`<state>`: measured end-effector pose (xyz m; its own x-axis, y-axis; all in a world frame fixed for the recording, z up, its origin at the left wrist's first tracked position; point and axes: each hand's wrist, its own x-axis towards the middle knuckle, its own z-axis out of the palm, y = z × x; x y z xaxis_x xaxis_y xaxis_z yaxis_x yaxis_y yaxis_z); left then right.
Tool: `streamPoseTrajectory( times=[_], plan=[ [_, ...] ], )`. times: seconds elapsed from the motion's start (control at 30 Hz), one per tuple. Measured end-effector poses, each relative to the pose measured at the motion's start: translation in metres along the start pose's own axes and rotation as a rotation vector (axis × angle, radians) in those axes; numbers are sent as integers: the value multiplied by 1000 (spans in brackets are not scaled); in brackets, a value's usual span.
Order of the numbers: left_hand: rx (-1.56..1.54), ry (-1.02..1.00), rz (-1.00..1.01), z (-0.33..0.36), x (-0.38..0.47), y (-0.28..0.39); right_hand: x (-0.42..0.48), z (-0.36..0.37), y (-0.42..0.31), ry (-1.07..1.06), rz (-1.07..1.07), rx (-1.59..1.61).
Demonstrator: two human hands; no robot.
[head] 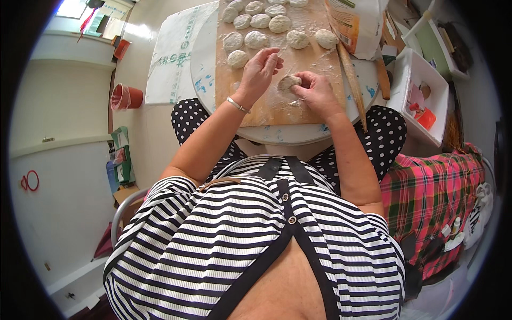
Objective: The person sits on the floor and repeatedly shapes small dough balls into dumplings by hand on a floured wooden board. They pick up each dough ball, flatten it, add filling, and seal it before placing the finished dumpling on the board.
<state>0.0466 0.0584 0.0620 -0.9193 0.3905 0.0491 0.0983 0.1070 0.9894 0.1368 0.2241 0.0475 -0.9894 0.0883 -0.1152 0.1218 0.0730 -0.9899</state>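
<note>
My right hand (318, 90) pinches a round, flour-dusted dough piece (289, 83) between thumb and fingers, low over or on the wooden board (268, 114). To its left, my left hand (262, 70) is over the board with loosely curled fingers, and nothing shows in it. A metal bangle (239, 105) circles the left wrist. Just beyond that hand lies one dough round (238, 59). Several more floured rounds (260, 21) sit in loose rows at the far side. Two others, a dough round (297, 39) and a dough round (327, 39), lie further right. Loose flour is scattered over the board.
A tapered wooden rolling pin (352, 86) rests along the board's right edge, beside a printed bag (358, 28). The round table (276, 134) carries the board. A white foam box (434, 116) stands right, a red bin (128, 97) left. Plaid cloth (432, 188) lies near my right side.
</note>
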Motion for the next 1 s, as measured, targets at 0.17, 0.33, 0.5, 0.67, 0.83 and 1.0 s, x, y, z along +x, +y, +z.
streamPoseTrajectory(
  times=[0.17,0.33,0.5,0.67,0.83,1.0],
  plan=[
    [391,-25,-62,9,-9,-22,-2,41,11,53,-159,-289],
    [928,74,196,30,-5,-27,-2,28,7,42,-159,-513],
    [855,50,1,30,22,-27,30,22,9,-16,104,-400],
    [218,74,-342,2,24,-28,1,41,9,165,-386,-432],
    [900,208,154,25,-13,-33,-20,38,2,235,-139,-359],
    [980,167,209,36,24,-30,-13,32,-7,128,291,-127]
  ],
)
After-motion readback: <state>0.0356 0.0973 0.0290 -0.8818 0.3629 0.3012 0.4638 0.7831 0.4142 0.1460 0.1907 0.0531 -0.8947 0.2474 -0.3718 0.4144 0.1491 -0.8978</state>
